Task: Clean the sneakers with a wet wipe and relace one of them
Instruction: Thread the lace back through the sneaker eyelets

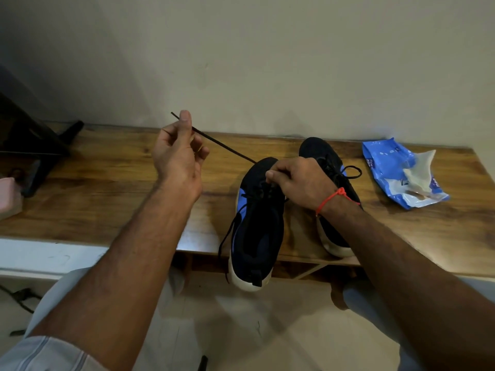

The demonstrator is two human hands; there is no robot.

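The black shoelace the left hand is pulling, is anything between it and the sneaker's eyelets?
The right hand covers the near blue-and-black sneaker's eyelets where the black shoelace enters; otherwise its taut run from the left hand is clear.

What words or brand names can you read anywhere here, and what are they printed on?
Blue wet wipe pack: white lettering near its left edge and again near its right edge, both upside down and too blurred to read with confidence.
Left sneaker: no readable text.
Right sneaker: no readable text.
Nothing else in view carries legible writing.
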